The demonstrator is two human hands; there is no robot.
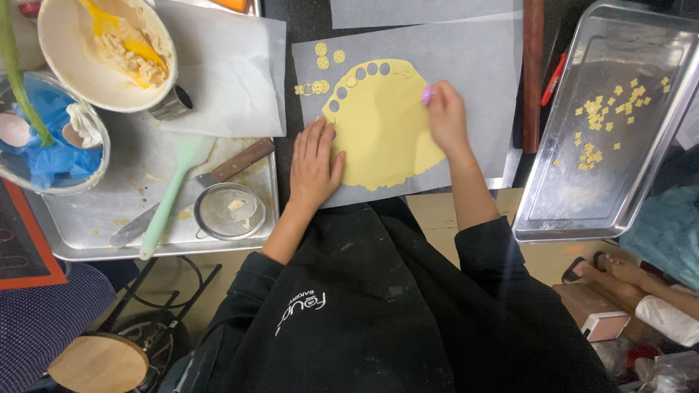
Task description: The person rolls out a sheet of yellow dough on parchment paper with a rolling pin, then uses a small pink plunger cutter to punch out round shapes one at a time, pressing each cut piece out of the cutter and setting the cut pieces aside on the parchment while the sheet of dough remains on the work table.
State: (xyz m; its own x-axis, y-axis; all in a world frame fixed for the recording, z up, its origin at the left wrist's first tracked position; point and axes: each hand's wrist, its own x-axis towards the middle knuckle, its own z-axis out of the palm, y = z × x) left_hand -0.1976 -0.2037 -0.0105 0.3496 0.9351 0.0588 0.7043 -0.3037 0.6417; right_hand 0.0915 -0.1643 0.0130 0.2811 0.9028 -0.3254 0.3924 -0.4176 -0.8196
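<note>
A rolled-out sheet of pale yellow dough (382, 124) lies on grey baking paper (480, 65). A row of small round holes runs along its upper left edge. My left hand (314, 161) rests flat on the dough's left edge, fingers together. My right hand (444, 116) presses a small purple cutter (427, 94) onto the dough's upper right edge. A few cut-out dough pieces (320, 54) sit on the paper above the sheet.
A metal tray (641, 204) at right holds several small dough shapes. A wooden rolling pin (533, 73) lies between. At left, a tray (95, 218) carries a green spatula (171, 196), a knife, a small sieve and a bowl of dough scraps (69, 73). Another person's feet show at lower right.
</note>
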